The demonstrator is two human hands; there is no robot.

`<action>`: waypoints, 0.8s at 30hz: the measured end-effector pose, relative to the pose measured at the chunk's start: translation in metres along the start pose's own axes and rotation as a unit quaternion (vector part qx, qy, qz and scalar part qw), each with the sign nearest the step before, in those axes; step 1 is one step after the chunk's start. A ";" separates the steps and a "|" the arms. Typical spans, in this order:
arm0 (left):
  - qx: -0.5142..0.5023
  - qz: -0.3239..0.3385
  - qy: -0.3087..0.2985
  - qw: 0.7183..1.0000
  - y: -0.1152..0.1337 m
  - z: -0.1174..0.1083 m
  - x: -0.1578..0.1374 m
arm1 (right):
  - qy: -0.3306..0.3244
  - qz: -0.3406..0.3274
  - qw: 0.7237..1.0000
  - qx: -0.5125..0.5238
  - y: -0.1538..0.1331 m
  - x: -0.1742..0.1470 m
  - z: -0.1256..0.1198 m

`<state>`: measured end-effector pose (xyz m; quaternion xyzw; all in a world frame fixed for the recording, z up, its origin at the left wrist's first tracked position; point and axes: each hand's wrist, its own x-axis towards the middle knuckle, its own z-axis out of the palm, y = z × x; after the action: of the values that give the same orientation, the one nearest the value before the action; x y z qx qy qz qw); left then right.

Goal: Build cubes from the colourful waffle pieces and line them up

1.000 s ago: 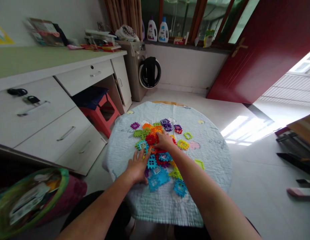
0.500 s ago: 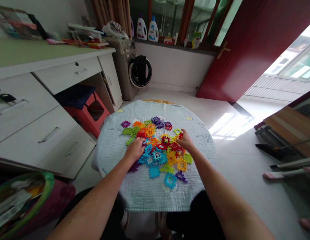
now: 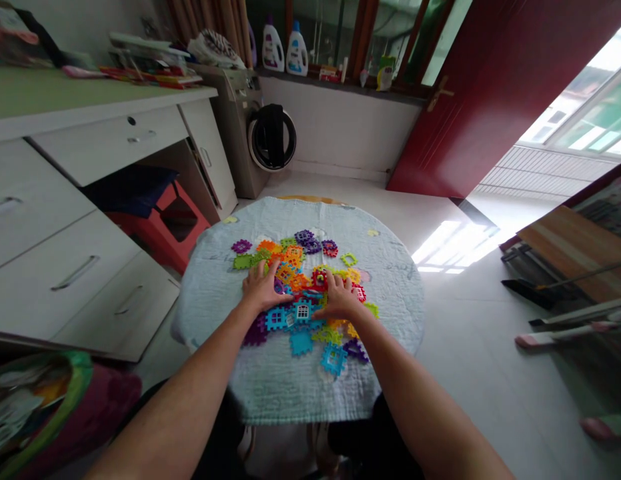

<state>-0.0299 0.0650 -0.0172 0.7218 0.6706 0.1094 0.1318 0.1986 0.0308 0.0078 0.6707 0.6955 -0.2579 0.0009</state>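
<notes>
Both hands rest on a loose pile of coloured plastic interlocking building pieces. My left hand (image 3: pixel 263 288) lies on the pile's left side, fingers spread, over red, orange and purple pieces. My right hand (image 3: pixel 339 297) is spread across the right side, above red and yellow pieces; some under the palm are hidden. Between the hands sits a blue piece with a white window (image 3: pixel 303 311). A plain blue square piece (image 3: pixel 301 343) and a blue frame piece (image 3: pixel 333 359) lie at the near edge. Purple pieces (image 3: pixel 305 237) and a lime green frame (image 3: pixel 349 260) are at the far side.
A pale blue cloth (image 3: pixel 275 393) covers the small round table. At left are white drawers (image 3: pixel 75 273), a red stool (image 3: pixel 165 220) and a full bin (image 3: pixel 85 400). A washing machine (image 3: pixel 235 127) and a red door (image 3: pixel 470 93) stand beyond.
My right hand has moved left and inward from the pile's right edge, its fingers now spread. My left hand has opened out over the left side. The view has shifted slightly.
</notes>
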 end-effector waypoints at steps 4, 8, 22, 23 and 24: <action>0.003 0.079 -0.019 0.997 0.007 0.005 -0.001 | 0.025 -0.074 0.997 -0.017 -0.015 -0.006 0.011; -0.043 0.149 0.005 0.988 0.015 0.007 -0.001 | 0.089 -0.138 0.986 -0.036 -0.017 -0.003 0.014; -0.084 -0.024 0.126 0.988 -0.005 -0.015 0.008 | 0.264 0.010 0.953 0.150 0.049 0.028 -0.018; -0.072 -0.035 0.122 0.989 -0.006 -0.014 0.008 | 0.271 0.018 0.948 0.164 0.057 0.030 -0.017; -0.055 -0.045 0.118 0.990 -0.005 -0.013 0.007 | 0.273 0.015 0.946 0.172 0.065 0.033 -0.016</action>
<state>-0.0385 0.0733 -0.0066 0.6643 0.7064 0.2245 0.0961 0.2614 0.0650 -0.0126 0.7156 0.6039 -0.1807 -0.3011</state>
